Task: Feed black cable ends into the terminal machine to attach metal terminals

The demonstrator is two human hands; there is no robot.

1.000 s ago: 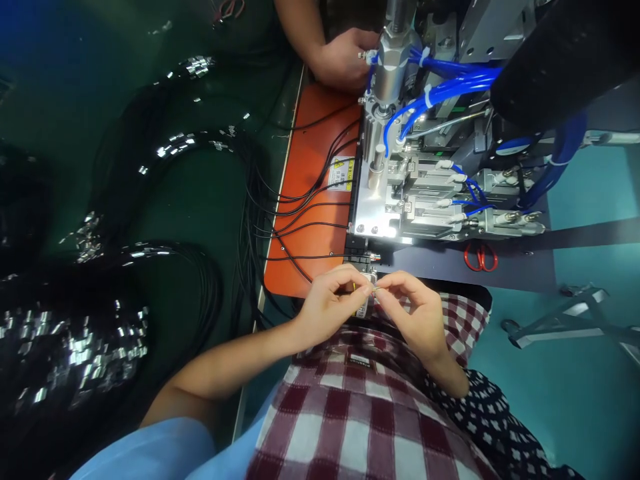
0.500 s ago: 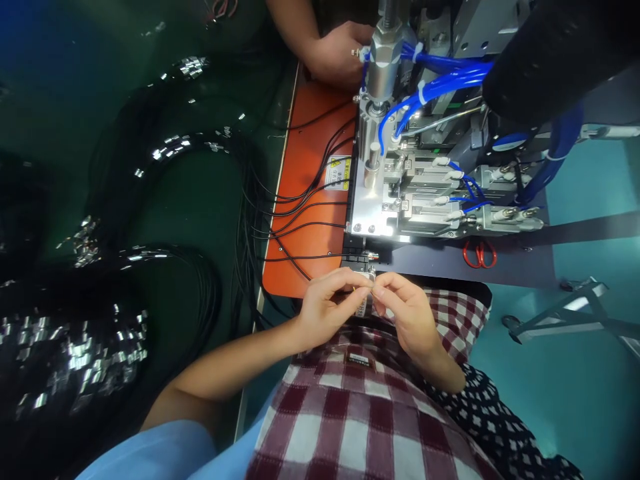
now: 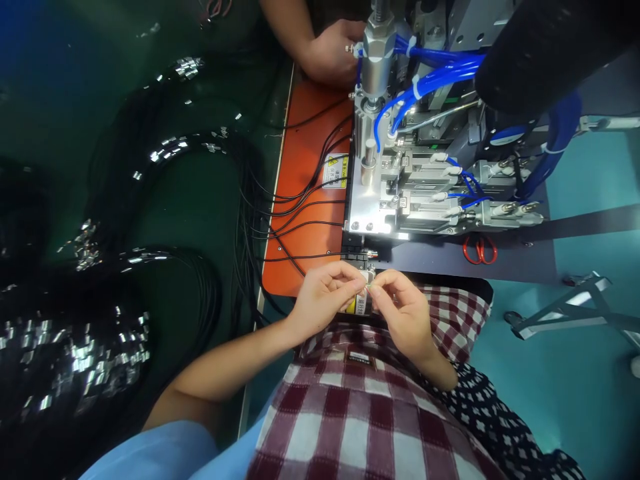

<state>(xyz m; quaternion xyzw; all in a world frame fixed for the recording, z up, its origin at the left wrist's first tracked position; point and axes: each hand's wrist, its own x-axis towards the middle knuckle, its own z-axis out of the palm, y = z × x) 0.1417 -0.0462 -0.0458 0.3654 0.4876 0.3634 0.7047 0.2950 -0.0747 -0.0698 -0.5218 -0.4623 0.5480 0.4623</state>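
Note:
My left hand [image 3: 323, 300] pinches the end of a black cable; the cable passes behind the fingers, so only its run to the left shows. Close against it, my right hand [image 3: 404, 313] pinches the thin wire ends at the cable's tip, which are too small to make out clearly. Just beyond my fingertips, another black cable [image 3: 310, 257] lies across the orange plate [image 3: 293, 270] and ends in a small metal connector [image 3: 371, 255] at a black holder. Below my hands is a yellow and white label [image 3: 356, 305].
A metal machine [image 3: 367, 200] with blue air tubes [image 3: 445, 75] stands ahead. A co-worker's hand [image 3: 335, 53] is at its far left side. Red-handled scissors [image 3: 480, 251] lie on the dark plate at right. Bundles of black cables [image 3: 243, 220] with shiny ends cover the left side.
Both hands have shifted slightly left, with their fingertips still nearly together. More of the yellow label shows under them. The whole view has shifted a little.

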